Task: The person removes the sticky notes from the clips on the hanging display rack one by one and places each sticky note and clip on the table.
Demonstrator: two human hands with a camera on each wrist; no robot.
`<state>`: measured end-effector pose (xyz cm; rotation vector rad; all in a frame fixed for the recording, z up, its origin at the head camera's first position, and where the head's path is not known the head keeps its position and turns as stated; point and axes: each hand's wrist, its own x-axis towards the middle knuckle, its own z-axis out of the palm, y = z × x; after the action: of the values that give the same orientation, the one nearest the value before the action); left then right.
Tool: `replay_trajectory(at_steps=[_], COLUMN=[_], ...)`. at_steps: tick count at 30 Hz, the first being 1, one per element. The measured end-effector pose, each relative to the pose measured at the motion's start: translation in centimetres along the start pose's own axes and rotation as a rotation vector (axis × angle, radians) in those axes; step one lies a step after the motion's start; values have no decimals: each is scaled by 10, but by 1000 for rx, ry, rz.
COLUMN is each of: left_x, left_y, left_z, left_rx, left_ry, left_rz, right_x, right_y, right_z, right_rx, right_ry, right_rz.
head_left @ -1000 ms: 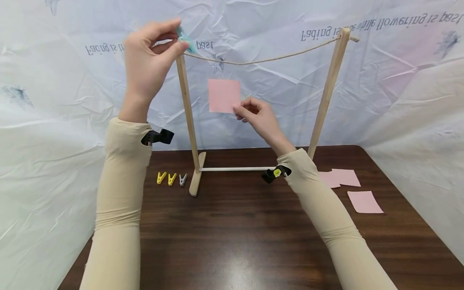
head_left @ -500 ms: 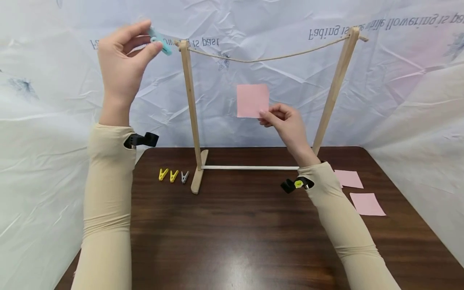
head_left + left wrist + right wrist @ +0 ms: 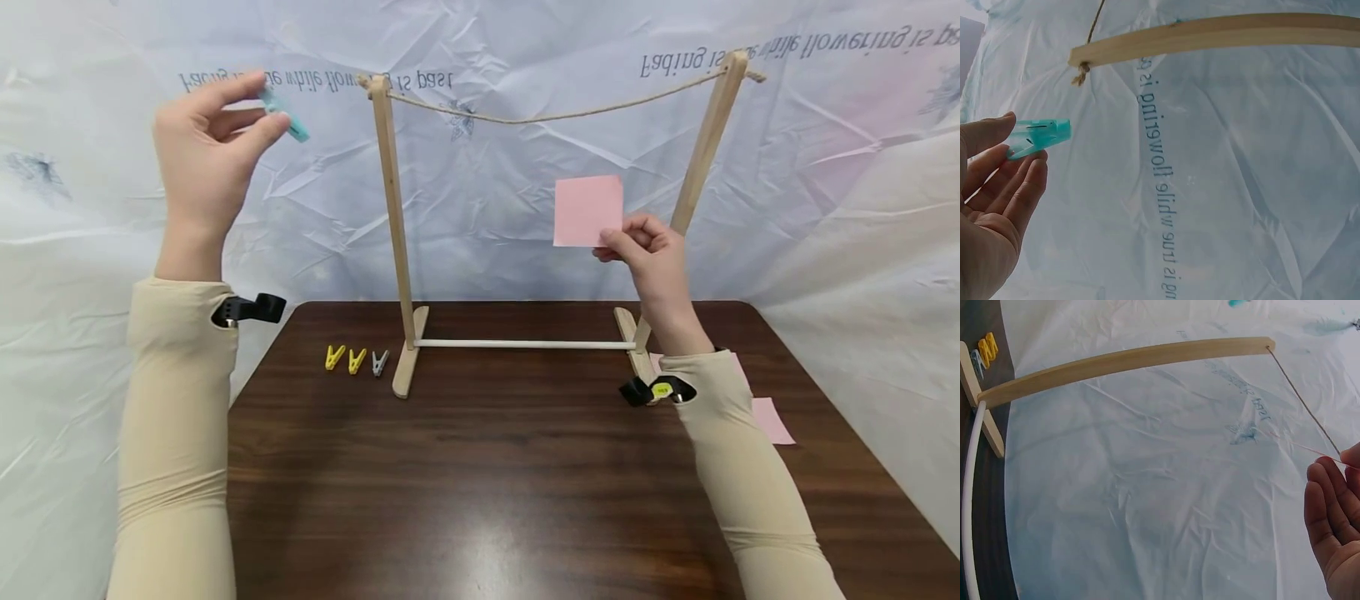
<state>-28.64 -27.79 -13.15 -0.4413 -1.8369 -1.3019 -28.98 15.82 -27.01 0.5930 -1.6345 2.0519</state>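
Up at the left, my left hand (image 3: 206, 146) pinches a turquoise clothespin (image 3: 285, 115) between thumb and fingers, out to the left of the wooden stand's left post (image 3: 392, 200). In the left wrist view the clothespin (image 3: 1041, 134) points toward the post's top, apart from it. My right hand (image 3: 651, 258) holds a square pink paper (image 3: 588, 210) by its lower right corner, below the twine (image 3: 540, 119) and in front of the right post (image 3: 708, 142). Seen from the right wrist, that paper is edge-on, a thin line beside the fingertips.
Two yellow clothespins (image 3: 334, 357) and a grey one (image 3: 380, 362) lie on the dark wooden table (image 3: 465, 450) left of the stand. More pink papers (image 3: 772, 421) lie at the right, partly hidden by my right sleeve. A white rod (image 3: 525, 343) joins the stand's feet.
My left hand has moved left with the clothespin, away from the twine's left end. The right hand has carried the pink paper rightward, toward the right post.
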Motion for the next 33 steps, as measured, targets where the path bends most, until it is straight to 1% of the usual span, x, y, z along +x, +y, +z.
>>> replay_trajectory(at_steps=[2, 6, 10, 13, 17, 21, 23, 26, 33], left_x=[-2, -7, -13, -18, -27, -38, -44, -51, -67], left_y=[-5, -16, -30, -42, -61, -82, -93, -107, -136], left_z=[-4, -13, -20, -25, -32, -40, -43, -46, -50], left_rx=[28, 45, 87, 141, 221, 302, 322, 325, 346], left_ry=[-3, -3, -7, -20, -34, -43, -51, -62, -112], left_rz=[-7, -55, -83, -102, -148, -214, -255, -304, -344], right_x=[-2, -7, -12, -17, -24, -32, -37, -43, -55], right_y=[-1, -2, -2, -2, -3, -1, 0, 2, 5], right_z=[-6, -17, -30, -40, -53, -65, -71, -79, -99], right_rx=[16, 14, 18, -14, -62, -92, -95, -99, -82], right_ry=[19, 51, 89, 124, 159, 164, 163, 171, 180], right_rz=[-2, 3, 10, 15, 43, 75, 87, 104, 144])
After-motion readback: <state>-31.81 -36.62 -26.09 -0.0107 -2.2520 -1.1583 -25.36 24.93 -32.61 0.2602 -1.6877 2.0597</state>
